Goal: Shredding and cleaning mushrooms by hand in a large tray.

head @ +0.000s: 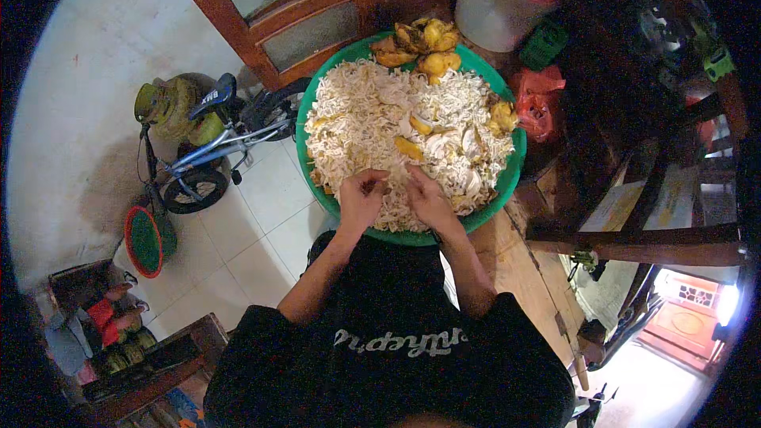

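A round green plastic tray [304,92] lies before me, heaped with shredded pale meat [357,101]. My left hand [362,193] is over the heap's near edge with its fingers curled; whether it holds a shred cannot be told. Close on its right, my right hand [429,195] points its fingers into the heap, and their grip is unclear. Just beyond the hands lies a yellow-skinned piece [409,148]. Several browned, yellow pieces, apparently cooked chicken [437,35], sit at the tray's far rim, and another yellow piece [503,116] is at the right side.
At the far right stand a white bucket with a red lid [496,9], a green container [543,43] and a red plastic bag [538,104]. A wooden surface [505,249] extends at the right. Leftward are a small bicycle [208,148], gas cylinders [172,104] and a green basket [144,242].
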`<state>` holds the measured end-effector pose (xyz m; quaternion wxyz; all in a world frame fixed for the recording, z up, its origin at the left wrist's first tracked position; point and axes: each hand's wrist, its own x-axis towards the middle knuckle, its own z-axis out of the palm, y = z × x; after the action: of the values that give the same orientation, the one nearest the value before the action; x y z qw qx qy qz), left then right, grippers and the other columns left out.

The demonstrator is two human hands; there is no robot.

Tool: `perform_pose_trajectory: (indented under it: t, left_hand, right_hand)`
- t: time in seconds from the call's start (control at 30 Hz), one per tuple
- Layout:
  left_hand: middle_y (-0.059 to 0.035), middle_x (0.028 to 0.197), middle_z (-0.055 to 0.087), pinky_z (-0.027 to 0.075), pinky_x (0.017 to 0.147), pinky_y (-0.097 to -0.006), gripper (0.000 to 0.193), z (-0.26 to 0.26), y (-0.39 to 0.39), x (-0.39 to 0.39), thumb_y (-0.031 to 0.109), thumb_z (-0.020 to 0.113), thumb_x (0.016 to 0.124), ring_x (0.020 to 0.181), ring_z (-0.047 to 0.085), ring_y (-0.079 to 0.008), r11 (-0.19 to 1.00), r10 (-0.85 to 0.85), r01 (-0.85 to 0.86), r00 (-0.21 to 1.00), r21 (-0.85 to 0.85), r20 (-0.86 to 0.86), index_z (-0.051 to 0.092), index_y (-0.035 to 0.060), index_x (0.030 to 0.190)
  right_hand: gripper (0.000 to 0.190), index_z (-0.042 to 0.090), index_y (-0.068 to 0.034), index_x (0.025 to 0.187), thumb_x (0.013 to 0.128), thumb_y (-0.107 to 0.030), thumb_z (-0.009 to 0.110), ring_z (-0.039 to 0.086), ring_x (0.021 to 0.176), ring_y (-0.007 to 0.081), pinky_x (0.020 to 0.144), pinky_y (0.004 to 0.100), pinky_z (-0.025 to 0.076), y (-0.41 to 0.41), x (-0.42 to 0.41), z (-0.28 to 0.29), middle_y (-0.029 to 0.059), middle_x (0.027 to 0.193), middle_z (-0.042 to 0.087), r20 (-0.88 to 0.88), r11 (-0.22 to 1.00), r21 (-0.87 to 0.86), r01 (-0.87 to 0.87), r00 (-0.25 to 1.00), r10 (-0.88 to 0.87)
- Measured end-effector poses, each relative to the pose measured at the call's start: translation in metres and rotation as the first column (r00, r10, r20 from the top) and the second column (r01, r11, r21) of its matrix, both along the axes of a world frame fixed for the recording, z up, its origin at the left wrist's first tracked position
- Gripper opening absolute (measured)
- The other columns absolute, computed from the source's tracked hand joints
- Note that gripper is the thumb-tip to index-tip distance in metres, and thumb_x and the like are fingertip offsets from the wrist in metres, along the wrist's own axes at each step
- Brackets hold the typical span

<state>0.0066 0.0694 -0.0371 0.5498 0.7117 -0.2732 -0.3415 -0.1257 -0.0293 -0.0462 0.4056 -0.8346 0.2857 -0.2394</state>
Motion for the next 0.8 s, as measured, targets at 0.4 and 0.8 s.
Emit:
perform_pose_trajectory:
  t: [0.4, 0.8]
  left_hand:
    - [-0.0024, 0.069, 0.059, 0.045, 0.053, -0.0212, 0.013, -0.008, -0.003, -0.005, 0.006, 0.063, 0.082, 0.059, 0.055, -0.0077, 0.979, 0.092, -0.133, 0.965, -0.157, -0.245, 0.062, -0.0020, 0.091]
    - [-0.0013, 0.060, 0.055, 0.033, 0.039, -0.0246, 0.028, 0.000, 0.000, 0.003, 0.017, 0.069, 0.078, 0.046, 0.043, -0.0063, 0.999, 0.009, -0.007, 0.999, 0.040, -0.050, 0.063, -0.0045, 0.096]
  right_hand:
    - [0.035, 0.045, -0.009, 0.128, 0.094, -0.019, 0.047, 0.042, 0.047, 0.0079, 0.043, 0.0244, 0.035, -0.004, -0.008, -0.014, 0.0007, 0.059, 0.046, -0.108, 0.914, 0.405, 0.005, 0.993, 0.042]
    - [0.046, 0.034, -0.016, 0.139, 0.096, -0.028, 0.043, 0.038, 0.046, 0.0076, 0.041, 0.0236, 0.033, 0.008, -0.005, 0.048, -0.0025, 0.055, 0.039, -0.210, 0.785, 0.610, -0.105, 0.934, 0.288]
